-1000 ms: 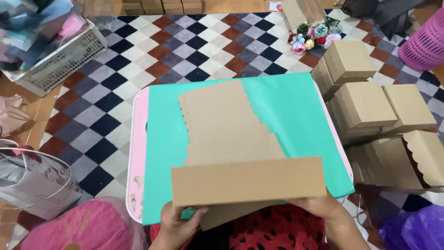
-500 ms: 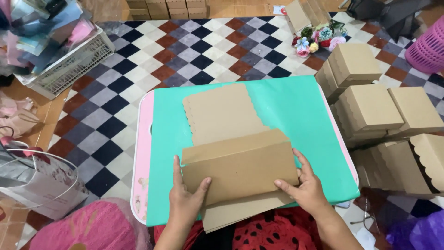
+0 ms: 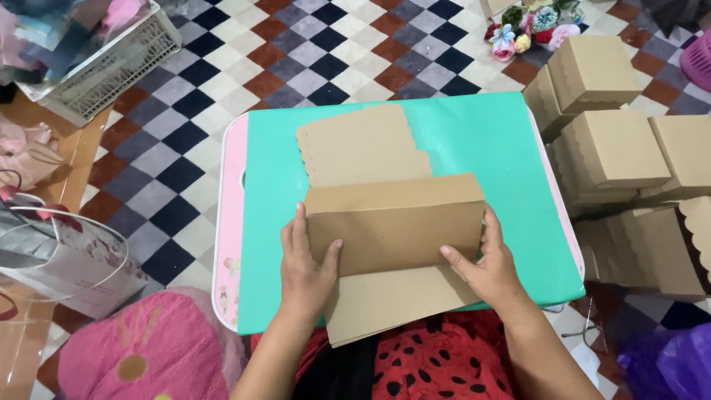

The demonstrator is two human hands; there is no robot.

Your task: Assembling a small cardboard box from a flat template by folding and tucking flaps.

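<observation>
Head view, looking down at small pink table covered by teal sheet. Brown cardboard lying flat at centre of sheet, partly folded: middle panel raised into a low box-like fold, scalloped flap stretching toward 12 o'clock, plain flap hanging over table edge toward 6 o'clock.

Left hand at 9 o'clock side of the fold, fingers up along its left edge, thumb pressed on front panel; grasping the cardboard. Right hand at 3 o'clock side, fingers on right edge, thumb pointing inward across the front panel; also grasping the cardboard. Both hands open-palmed and pressing, not clenched.

Stack of finished brown boxes on floor at 3 o'clock, scalloped lids visible, just beside table. Artificial flowers at 1 o'clock, well apart. White crate with paper stuff at 10 o'clock. Silver gift bag at 8 o'clock on floor. Pink cushion at 7 o'clock, near left forearm. Purple plastic bag at 4 o'clock corner. Red dotted cloth at 6 o'clock under the forearms. Checkered tile floor all around.
</observation>
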